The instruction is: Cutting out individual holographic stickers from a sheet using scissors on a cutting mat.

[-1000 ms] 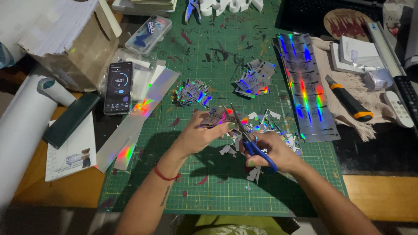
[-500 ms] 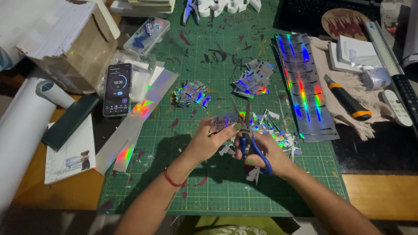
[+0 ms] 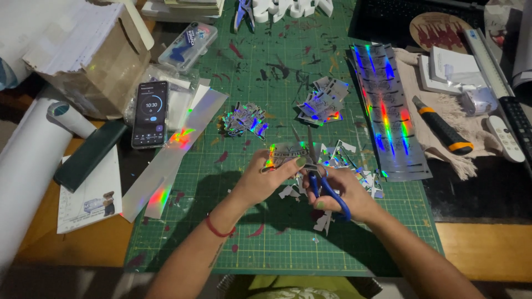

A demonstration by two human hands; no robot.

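Right hand (image 3: 338,194) was clamped around the blue-handled scissors (image 3: 324,182), fingers threaded through the loops, blades pointing up the frame and biting into a small holographic sticker piece (image 3: 285,152). Left hand (image 3: 266,180) pinched that same piece between thumb and fingertips, holding it just above the green cutting mat (image 3: 266,243), a red band (image 3: 219,228) around the wrist. All of this sat a little below the centre of the frame.

Right around the hands, silvery offcuts (image 3: 354,166) lay scattered on the mat, with white backing scraps (image 3: 323,221) just below the right hand. Up and left of the hands, a little pile of cut stickers (image 3: 244,119) flashed rainbow colours; up and right, a second stack of cut pieces (image 3: 324,102). Further right, long holographic sheets (image 3: 390,116) ran down the mat's edge, overlapping a beige cloth (image 3: 438,144) where an orange-and-black utility knife (image 3: 442,125) rested. A white remote (image 3: 505,138) lay at the far right edge, beside a metal ruler (image 3: 487,61).

Out on the left side, a phone (image 3: 150,113) showed a lit screen, next to a long holographic strip (image 3: 172,160) slanting down the mat's left border. A dark green case (image 3: 90,156) lay beside a printed paper (image 3: 91,194), a big white paper roll (image 3: 27,177) hugged the left edge, and a cardboard box (image 3: 91,52) filled the upper left corner.
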